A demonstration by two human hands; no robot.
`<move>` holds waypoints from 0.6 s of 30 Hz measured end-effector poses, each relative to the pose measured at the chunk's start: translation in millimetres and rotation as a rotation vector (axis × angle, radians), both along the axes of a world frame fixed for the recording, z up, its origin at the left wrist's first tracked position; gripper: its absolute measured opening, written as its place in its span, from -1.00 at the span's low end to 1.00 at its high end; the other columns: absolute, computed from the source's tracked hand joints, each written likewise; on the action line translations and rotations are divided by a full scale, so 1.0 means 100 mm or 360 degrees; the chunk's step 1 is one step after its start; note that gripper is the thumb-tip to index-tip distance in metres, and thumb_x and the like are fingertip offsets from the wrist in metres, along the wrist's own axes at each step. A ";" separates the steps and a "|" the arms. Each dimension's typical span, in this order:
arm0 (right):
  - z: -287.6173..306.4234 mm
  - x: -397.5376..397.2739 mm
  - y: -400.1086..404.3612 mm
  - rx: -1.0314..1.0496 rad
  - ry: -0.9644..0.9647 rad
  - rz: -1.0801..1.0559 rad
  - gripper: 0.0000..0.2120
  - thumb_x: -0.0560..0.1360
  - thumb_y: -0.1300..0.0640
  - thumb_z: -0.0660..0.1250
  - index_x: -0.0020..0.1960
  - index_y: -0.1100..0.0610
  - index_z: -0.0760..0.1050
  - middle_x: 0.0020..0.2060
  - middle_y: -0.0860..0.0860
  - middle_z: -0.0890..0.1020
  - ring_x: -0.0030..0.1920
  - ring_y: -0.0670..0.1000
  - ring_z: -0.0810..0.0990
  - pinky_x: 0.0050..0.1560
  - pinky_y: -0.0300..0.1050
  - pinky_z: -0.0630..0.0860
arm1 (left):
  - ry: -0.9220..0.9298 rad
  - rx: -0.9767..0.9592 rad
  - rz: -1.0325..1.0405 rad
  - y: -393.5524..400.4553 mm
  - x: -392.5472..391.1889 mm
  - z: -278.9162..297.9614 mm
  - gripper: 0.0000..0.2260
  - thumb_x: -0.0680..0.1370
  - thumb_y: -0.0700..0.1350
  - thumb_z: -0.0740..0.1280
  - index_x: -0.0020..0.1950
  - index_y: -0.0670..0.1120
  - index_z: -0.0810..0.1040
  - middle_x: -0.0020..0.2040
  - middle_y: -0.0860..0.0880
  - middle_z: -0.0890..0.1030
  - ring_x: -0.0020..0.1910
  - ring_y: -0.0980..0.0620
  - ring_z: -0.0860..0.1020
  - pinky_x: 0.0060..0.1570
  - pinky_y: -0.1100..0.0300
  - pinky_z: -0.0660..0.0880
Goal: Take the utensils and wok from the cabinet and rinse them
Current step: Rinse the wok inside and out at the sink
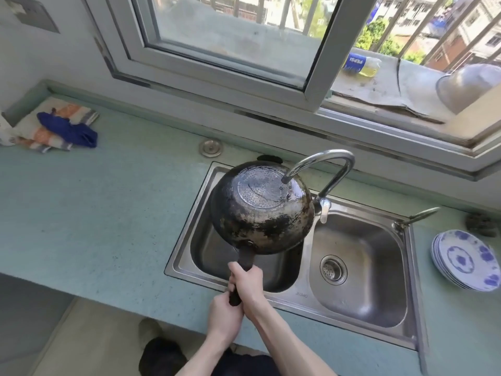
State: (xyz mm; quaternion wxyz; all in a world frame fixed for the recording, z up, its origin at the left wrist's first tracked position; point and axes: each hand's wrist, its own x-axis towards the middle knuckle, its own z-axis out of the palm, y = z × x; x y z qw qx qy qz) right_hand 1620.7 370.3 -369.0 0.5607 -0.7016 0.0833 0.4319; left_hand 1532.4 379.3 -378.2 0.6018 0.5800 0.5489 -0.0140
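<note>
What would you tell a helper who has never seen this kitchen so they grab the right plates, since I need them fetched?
Start at the double steel sink set in the pale green counter under the window. Go past its right-hand basin to the counter's right end, where the stack of plates sits. They are white with blue flower patterns, the only crockery there, in front of a dark scouring pad.

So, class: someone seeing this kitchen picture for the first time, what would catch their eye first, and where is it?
The blackened round metal wok, turned bottom-up over the left basin of the steel double sink, right under the curved chrome tap. Both hands grip its dark handle: the right hand further up, the left hand at the end. Next, the stack of blue-and-white patterned plates on the counter at right.
</note>
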 end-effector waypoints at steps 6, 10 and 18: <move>-0.01 0.15 -0.04 -0.0033 -0.0120 0.0049 -0.74 0.43 0.25 0.33 -0.35 0.10 0.32 -0.45 0.10 0.35 -0.47 0.03 0.29 -0.40 -0.10 0.24 | -0.0107 -0.0077 0.0044 -0.08 0.16 0.03 -0.69 0.49 -0.30 0.36 -0.44 -0.09 0.50 -0.53 0.05 0.50 -0.52 0.11 0.33 -0.49 0.25 0.24; -0.04 0.22 -0.07 -0.0062 -0.0165 0.0074 -0.74 0.41 0.24 0.33 -0.36 0.08 0.30 -0.45 0.09 0.34 -0.47 0.03 0.28 -0.40 -0.08 0.23 | -0.0169 -0.0160 0.0103 -0.13 0.26 -0.03 -0.62 0.48 -0.36 0.35 -0.50 -0.06 0.45 -0.54 0.03 0.45 -0.51 0.05 0.31 -0.47 0.23 0.21; -0.08 0.28 -0.06 -0.0076 -0.0212 0.0166 -0.77 0.39 0.22 0.32 -0.37 0.08 0.33 -0.49 0.05 0.40 -0.47 0.03 0.33 -0.39 -0.09 0.28 | -0.0215 -0.0210 0.0191 -0.17 0.31 -0.04 -0.71 0.47 -0.37 0.34 -0.41 -0.11 0.48 -0.55 -0.01 0.44 -0.53 0.00 0.33 -0.50 0.22 0.21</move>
